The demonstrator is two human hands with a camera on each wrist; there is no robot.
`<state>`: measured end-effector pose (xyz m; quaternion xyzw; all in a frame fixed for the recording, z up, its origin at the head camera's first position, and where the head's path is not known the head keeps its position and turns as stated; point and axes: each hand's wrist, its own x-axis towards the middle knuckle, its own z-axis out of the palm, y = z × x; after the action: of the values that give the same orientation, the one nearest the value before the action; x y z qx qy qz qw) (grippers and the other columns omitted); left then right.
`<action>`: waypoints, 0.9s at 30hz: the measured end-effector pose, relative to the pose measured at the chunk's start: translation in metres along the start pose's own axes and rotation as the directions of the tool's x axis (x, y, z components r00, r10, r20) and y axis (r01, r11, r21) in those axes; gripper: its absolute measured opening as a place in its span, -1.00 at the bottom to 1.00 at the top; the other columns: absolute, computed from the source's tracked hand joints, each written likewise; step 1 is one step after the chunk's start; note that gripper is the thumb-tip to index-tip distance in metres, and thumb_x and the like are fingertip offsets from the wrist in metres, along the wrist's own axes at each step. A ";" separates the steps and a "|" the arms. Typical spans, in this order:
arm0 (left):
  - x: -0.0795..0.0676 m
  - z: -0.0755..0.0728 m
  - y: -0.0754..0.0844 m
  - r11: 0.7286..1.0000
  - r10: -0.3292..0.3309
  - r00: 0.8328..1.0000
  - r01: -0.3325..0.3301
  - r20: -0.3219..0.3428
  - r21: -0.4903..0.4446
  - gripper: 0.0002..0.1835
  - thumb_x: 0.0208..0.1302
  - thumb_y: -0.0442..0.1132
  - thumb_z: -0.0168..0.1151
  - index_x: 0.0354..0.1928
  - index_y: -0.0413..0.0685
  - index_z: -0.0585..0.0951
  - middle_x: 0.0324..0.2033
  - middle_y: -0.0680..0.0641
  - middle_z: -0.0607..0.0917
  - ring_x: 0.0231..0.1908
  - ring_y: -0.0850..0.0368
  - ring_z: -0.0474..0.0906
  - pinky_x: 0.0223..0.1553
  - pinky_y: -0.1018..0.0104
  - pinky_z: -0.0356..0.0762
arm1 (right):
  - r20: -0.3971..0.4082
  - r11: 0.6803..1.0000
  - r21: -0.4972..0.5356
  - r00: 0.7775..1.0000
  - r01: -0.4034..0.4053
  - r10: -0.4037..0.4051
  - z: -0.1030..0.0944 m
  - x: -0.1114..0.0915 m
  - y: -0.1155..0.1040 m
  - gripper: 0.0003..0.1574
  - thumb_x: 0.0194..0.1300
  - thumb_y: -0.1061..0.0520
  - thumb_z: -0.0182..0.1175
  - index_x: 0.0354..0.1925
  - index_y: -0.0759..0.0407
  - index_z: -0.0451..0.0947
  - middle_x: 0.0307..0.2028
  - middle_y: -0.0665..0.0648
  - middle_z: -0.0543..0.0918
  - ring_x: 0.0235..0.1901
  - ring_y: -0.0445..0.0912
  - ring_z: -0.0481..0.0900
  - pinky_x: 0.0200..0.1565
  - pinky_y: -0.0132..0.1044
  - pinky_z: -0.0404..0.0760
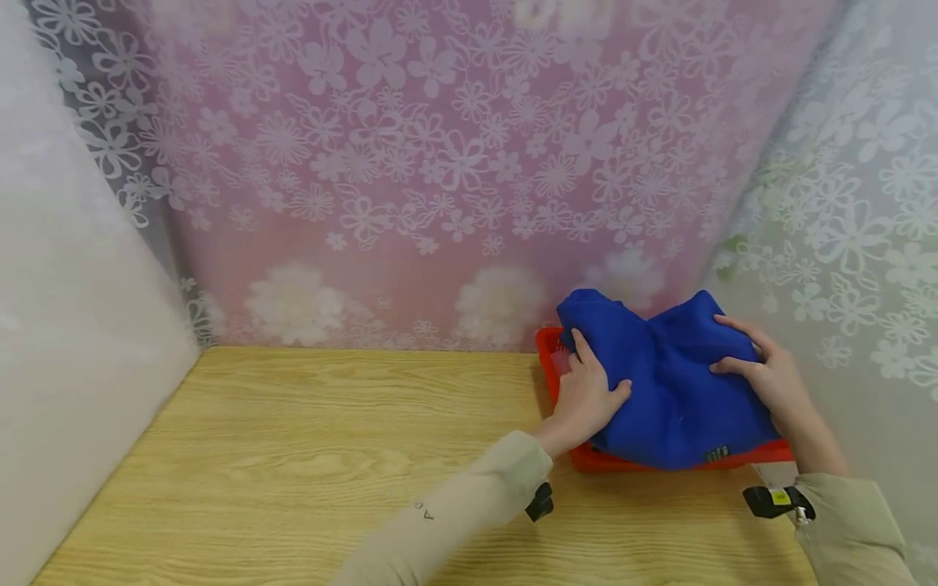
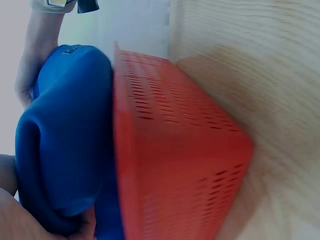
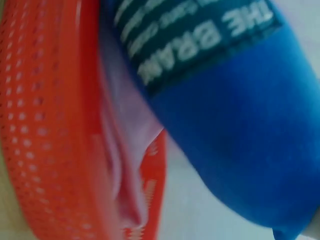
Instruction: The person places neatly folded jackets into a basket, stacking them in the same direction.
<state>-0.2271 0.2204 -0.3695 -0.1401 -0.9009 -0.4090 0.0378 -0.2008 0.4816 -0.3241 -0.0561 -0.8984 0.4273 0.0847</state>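
A blue folded garment (image 1: 667, 382) lies bunched over the top of a red perforated plastic basket (image 1: 589, 461). My left hand (image 1: 585, 397) holds its left side; in the left wrist view, fingers (image 2: 89, 220) curl beneath the thick folded edge. At the garment's right side, my right hand (image 1: 780, 389) grips the fabric with thumb and fingers apart. A dark label (image 3: 195, 37) with white lettering shows on the garment in the right wrist view. Below it, a pale pink cloth (image 3: 131, 115) sits inside the basket.
The basket stands on a light wood-grain table (image 1: 308, 456), at its back right. Behind rises a pink flowered curtain (image 1: 440, 163), with a pale flowered sheet (image 1: 857, 268) close on the right. A plain white surface (image 1: 81, 285) borders the table's left side.
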 end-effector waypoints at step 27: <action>0.002 -0.010 -0.056 0.942 0.182 0.977 -0.205 0.107 0.267 -0.24 0.47 0.37 -0.09 0.61 0.36 0.09 0.61 0.10 -0.02 0.58 -0.09 -0.08 0.44 -0.32 0.02 | -0.017 0.809 -0.582 0.993 0.084 -0.115 0.025 0.010 0.047 -0.24 0.63 -0.15 -0.17 0.37 0.48 0.31 0.26 0.72 0.28 0.21 0.63 0.23 0.20 0.47 0.18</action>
<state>-0.2455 0.1785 -0.4034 -0.2378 -0.9318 -0.2673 0.0606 -0.2145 0.4938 -0.3749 -0.0430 -0.9850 0.1265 0.1088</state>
